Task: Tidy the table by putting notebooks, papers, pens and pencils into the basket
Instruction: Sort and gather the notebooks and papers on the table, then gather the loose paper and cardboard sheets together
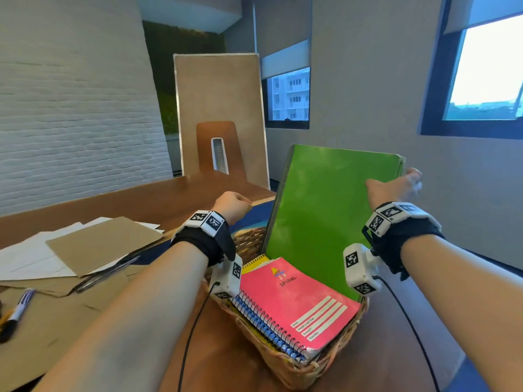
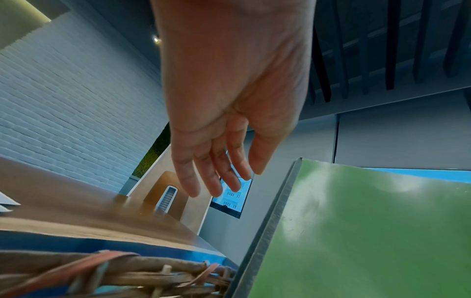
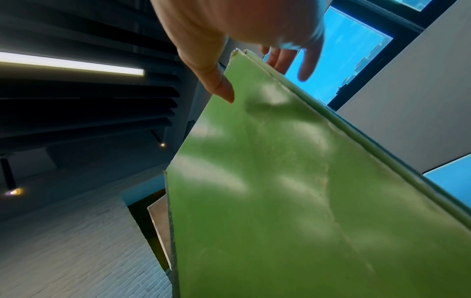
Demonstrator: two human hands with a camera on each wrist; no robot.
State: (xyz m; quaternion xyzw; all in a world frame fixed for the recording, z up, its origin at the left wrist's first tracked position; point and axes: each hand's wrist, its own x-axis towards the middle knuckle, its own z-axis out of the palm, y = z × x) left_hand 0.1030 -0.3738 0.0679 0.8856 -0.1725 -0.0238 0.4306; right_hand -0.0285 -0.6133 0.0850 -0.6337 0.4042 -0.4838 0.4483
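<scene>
The right hand [image 1: 396, 188] pinches the top right corner of a green folder [image 1: 331, 219], thumb in front, fingers behind. The folder stands nearly upright in a wicker basket [image 1: 285, 366], behind a pink spiral notebook [image 1: 294, 301]. The left hand [image 1: 232, 206] hovers over the basket's left side, relaxed and holding nothing. Papers [image 1: 70, 250] and a marker [image 1: 17, 312] lie on the brown table [image 1: 135, 205]. White brick wall, windows beyond.

Glossy green folder [image 1: 325, 216]; rough wicker basket [image 1: 297, 366].
</scene>
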